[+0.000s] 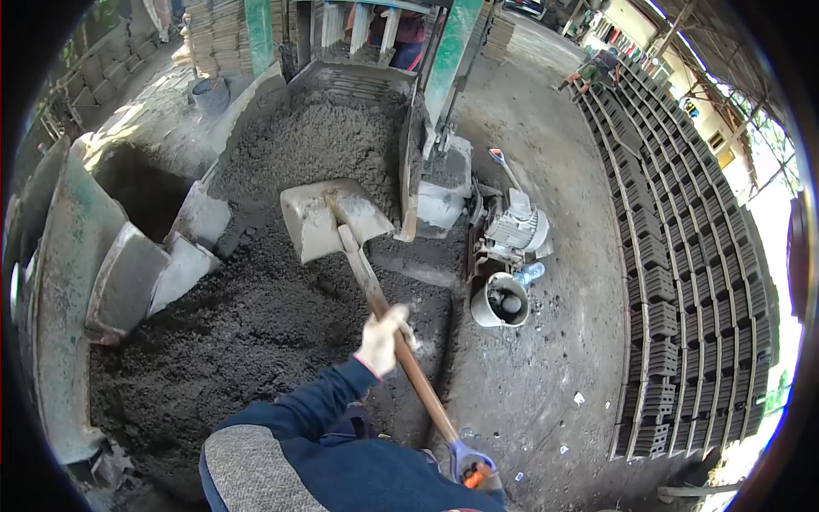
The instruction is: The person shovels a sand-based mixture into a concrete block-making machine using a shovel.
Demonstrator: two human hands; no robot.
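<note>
A long shovel runs from the lower right up to a wide pale blade at the front lip of the machine's hopper. Little or nothing lies on the blade. My left hand, in a whitish glove, is wrapped round the middle of the wooden shaft and slightly blurred. At the bottom, my right hand is closed on the blue grip at the shaft's end; orange shows on its glove. Dark grey damp mix fills the hopper, and more of the mix is heaped below the blade.
A motor stands right of the hopper, with a bucket and a second shovel's handle nearby. Long stacks of blocks line the right side, where another person bends. Metal plates edge the left.
</note>
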